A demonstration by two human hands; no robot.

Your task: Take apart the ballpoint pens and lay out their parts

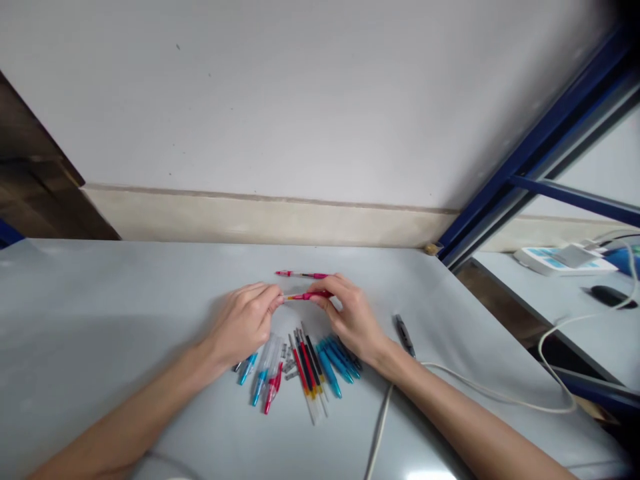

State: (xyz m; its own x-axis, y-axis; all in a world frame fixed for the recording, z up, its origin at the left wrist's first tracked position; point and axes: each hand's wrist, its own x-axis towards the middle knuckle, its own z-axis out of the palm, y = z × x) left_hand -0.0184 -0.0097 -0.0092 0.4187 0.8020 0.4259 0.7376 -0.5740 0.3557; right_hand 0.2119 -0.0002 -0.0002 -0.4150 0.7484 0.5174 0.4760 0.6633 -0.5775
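My left hand (250, 317) pinches the clear end of a pen refill (289, 298), which shows a yellowish band. Closed around the pink pen barrel (303, 296) at its other end is my right hand (353, 317). Refill and barrel line up end to end; how far one sits inside the other I cannot tell. Just beyond them lies a pink pen (300, 274). Nearer me are loose refills (307, 367) with red and dark ink. Clear barrels with blue and pink ends (267, 373) lie left of these, and blue barrels (336, 363) lie right.
Small grey clips (290, 370) lie among the pen parts. A dark grey pen (405, 335) rests right of my right wrist, near a white cable (480, 387). The wall stands behind the table (125, 287). A blue metal frame (530, 147) rises at the right.
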